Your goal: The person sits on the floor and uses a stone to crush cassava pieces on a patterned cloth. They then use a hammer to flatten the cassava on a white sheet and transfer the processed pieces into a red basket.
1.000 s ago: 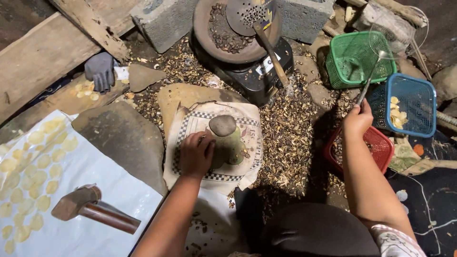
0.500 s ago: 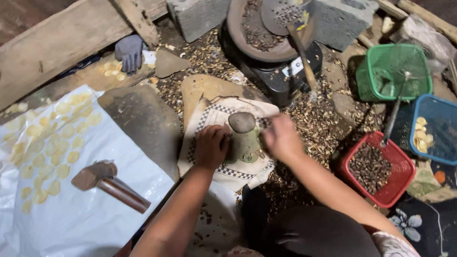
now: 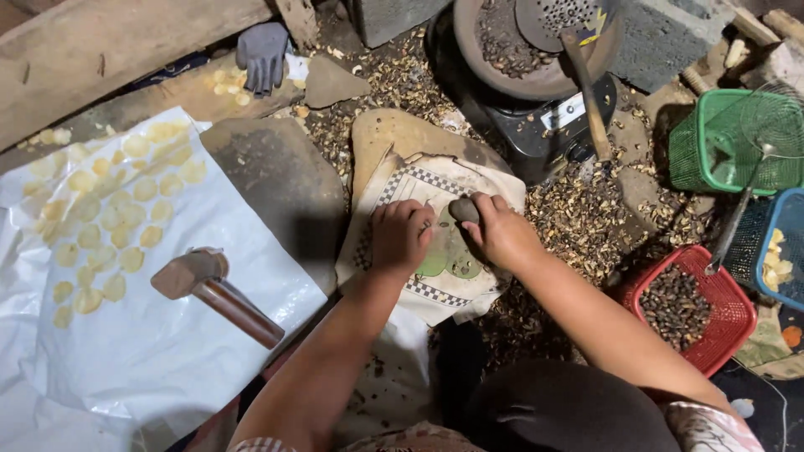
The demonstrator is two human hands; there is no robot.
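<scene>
A person is sitting on the floor, seen from above, with both bare arms reaching forward. The left hand point(image 3: 400, 237) is resting with curled fingers on a cream cloth with a black-and-white chequered border point(image 3: 394, 188), pressing down beside a flat, pale green disc point(image 3: 452, 255) that is lying on the cloth. The right hand point(image 3: 501, 234) is sitting just beside the left, its fingers closing around a small, dark grey rounded stone point(image 3: 463, 208) and holding it over the far edge of the green disc. The cloth is draping over a flat tan stone slab point(image 3: 402, 134) in the middle of the scene.

To the left, a wooden-handled mallet with a brown head point(image 3: 209, 289) is lying on a white plastic sheet point(image 3: 167, 351), where many thin pale yellow round discs point(image 3: 126, 201) are spreading out in rows. A grey work glove point(image 3: 262, 54) is lying at the top, near a wooden plank point(image 3: 100, 59). Brown husks and shells point(image 3: 586, 218) are littering the floor around the cloth. To the right, a red plastic basket point(image 3: 729, 335) is holding dark seeds, next to a green plastic basket point(image 3: 712, 151) and a blue plastic basket point(image 3: 783, 251). At the top, a round dark pan of roasted seeds point(image 3: 511, 59) is sitting on a black burner point(image 3: 544, 134).
</scene>
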